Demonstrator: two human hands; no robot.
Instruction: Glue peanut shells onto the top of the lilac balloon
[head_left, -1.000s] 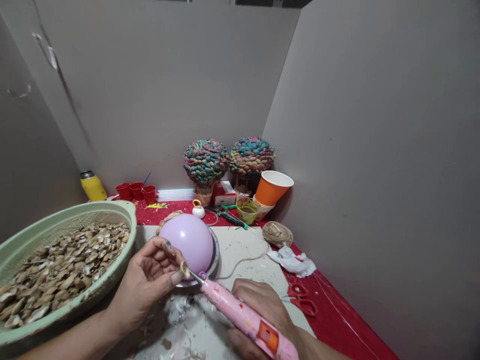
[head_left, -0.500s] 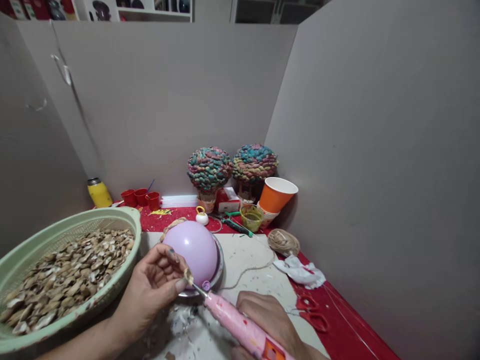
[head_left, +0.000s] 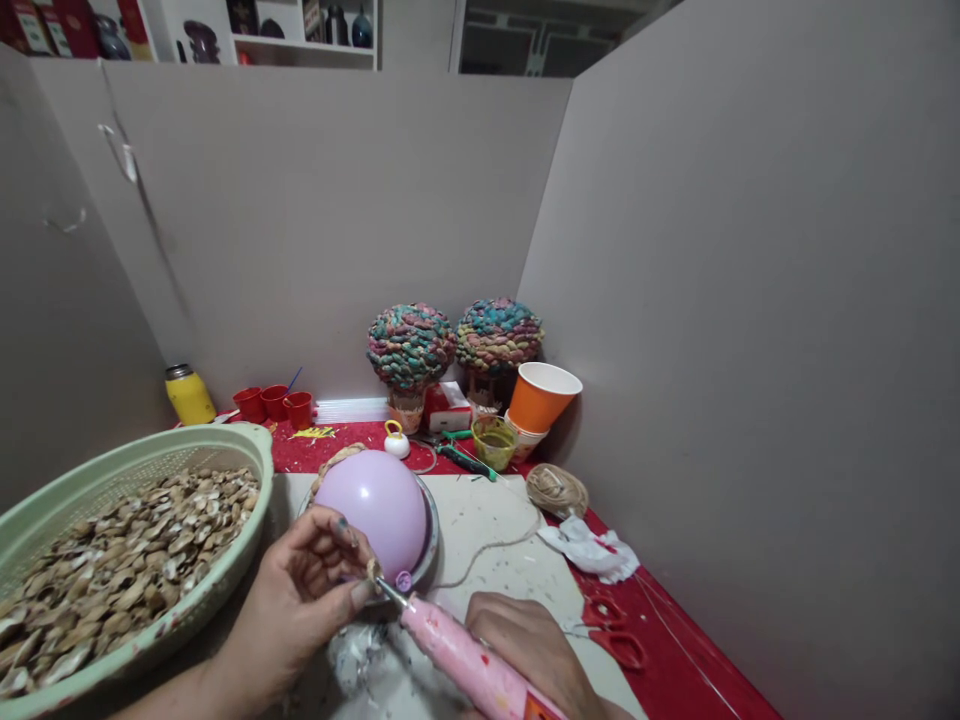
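My left hand (head_left: 313, 590) pinches a small piece of nutshell (head_left: 373, 569) between thumb and fingertips. In my right hand (head_left: 529, 650) is a pink glue gun (head_left: 465, 648), its metal nozzle reaching the shell piece. Behind my fingers a lilac balloon (head_left: 375, 505) rests in a round metal bowl (head_left: 433, 545), its knot towards me. Along the balloon's far left side runs a row of shells (head_left: 337, 459). To the left stands a pale green colander (head_left: 259, 480) holding many brown nutshells (head_left: 150, 560).
At the back are two colourful shell-covered trees (head_left: 411, 346), an orange paper cup (head_left: 544, 395), red cups (head_left: 274, 402) and a yellow bottle (head_left: 189, 396). Twine (head_left: 556, 491), a crumpled tissue (head_left: 589, 547) and red-handled scissors (head_left: 619, 632) lie at the right. Grey panels (head_left: 300, 220) enclose the table.
The view has tilted up and shifted slightly, so the table things appear lower and further left. The glue gun's nozzle is still at the shell piece, which has turned a little in my fingers.
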